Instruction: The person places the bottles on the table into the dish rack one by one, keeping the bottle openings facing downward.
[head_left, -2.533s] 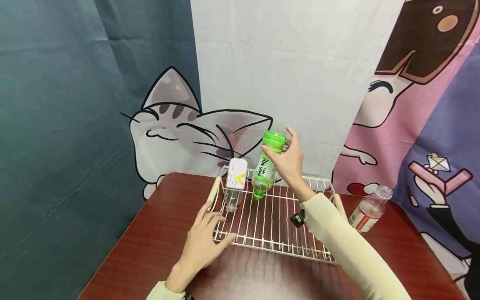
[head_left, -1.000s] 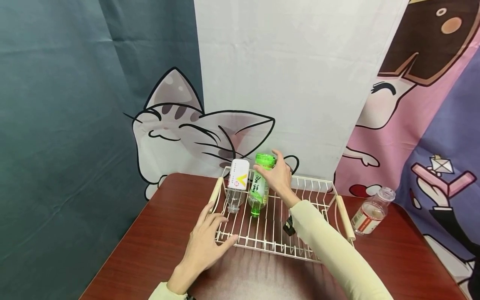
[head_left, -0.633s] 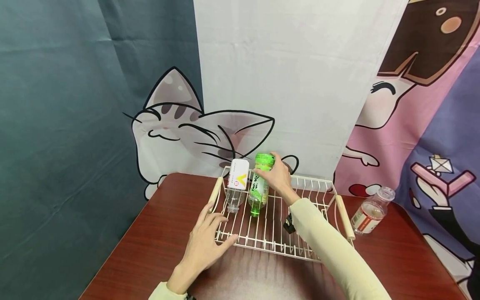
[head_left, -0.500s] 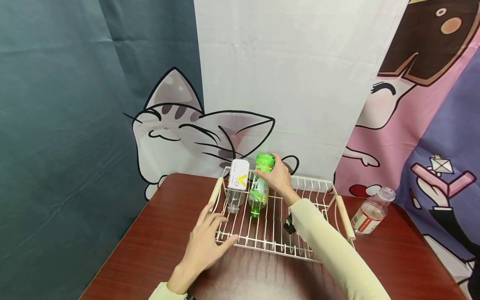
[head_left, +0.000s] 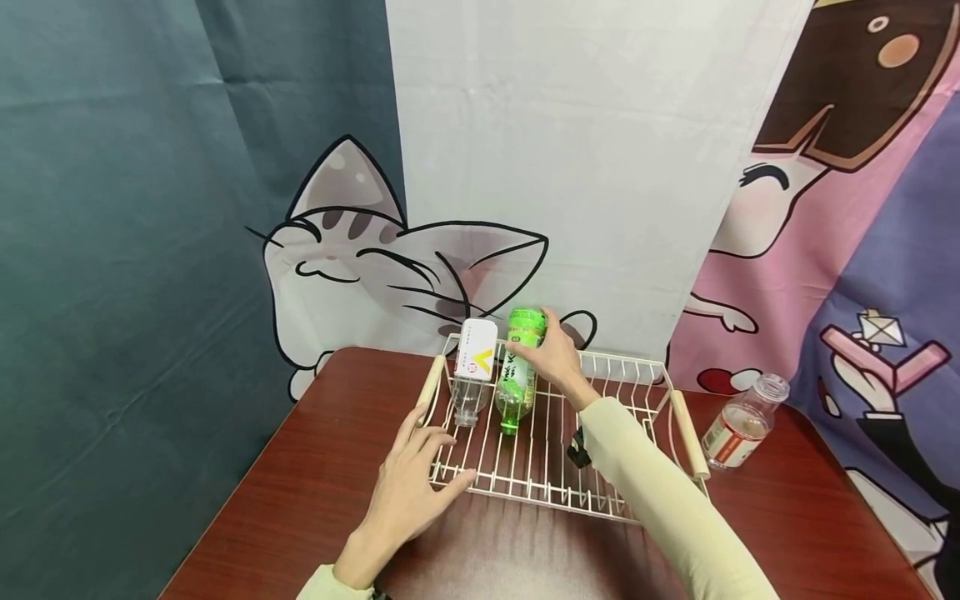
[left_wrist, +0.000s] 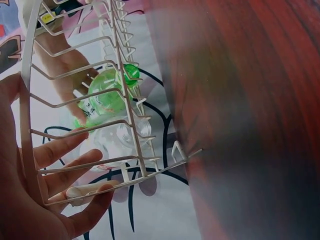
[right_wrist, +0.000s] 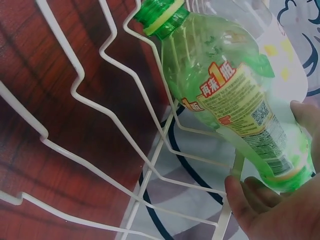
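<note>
A green plastic bottle (head_left: pixel 517 379) leans neck down in the white wire rack (head_left: pixel 577 492). Its round base points up, held between the thumb and fingers of my right hand (head_left: pixel 551 346); the right wrist view shows its yellow label and green cap end (right_wrist: pixel 160 17). Close beside it on the left, a clear bottle (head_left: pixel 476 358) with a white label stands neck down too. My left hand (head_left: pixel 411 487) rests at the rack's front left corner, fingers loosely spread; the left wrist view shows those fingers (left_wrist: pixel 65 150) behind the wires. The left hand holds no bottle.
A clear bottle (head_left: pixel 738 425) with a red and white label stands upright on the brown table (head_left: pixel 315 475), right of the rack. Wooden handles, such as the right handle (head_left: pixel 690 433), flank the rack. A cartoon-printed curtain (head_left: pixel 555 167) hangs right behind the table.
The green bottle has come down and left into the rack, next to the clear bottle, in my right hand. Over the last second little has moved. The left hand stays put.
</note>
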